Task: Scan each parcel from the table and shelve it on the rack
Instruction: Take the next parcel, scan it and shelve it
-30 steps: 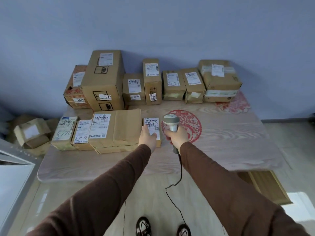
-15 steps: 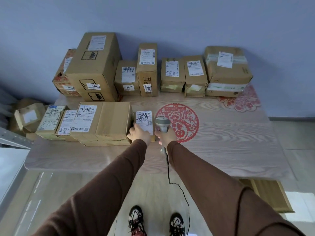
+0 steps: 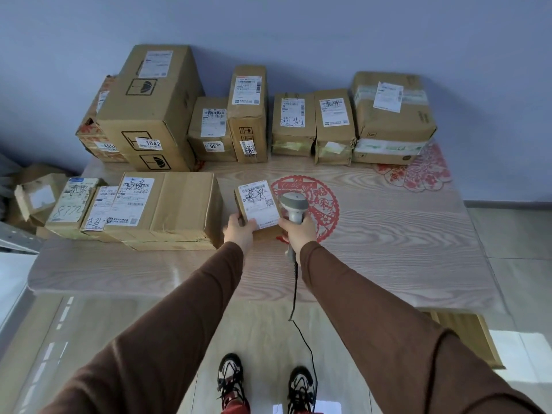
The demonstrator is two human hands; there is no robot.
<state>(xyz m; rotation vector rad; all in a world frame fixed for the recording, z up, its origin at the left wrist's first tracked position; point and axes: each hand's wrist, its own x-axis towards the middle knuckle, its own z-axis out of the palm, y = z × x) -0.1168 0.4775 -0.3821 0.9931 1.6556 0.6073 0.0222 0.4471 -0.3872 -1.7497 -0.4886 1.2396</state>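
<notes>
left grip (image 3: 239, 233) holds small parcel (image 3: 259, 206), scanner (image 3: 294, 208) just right.

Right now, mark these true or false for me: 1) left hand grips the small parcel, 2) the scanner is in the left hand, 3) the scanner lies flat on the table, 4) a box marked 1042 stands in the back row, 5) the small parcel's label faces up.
1) Left hand grips the small parcel: true.
2) The scanner is in the left hand: false. The right hand holds it.
3) The scanner lies flat on the table: false. It is held upright, head beside the parcel.
4) A box marked 1042 stands in the back row: true.
5) The small parcel's label faces up: true.
</notes>
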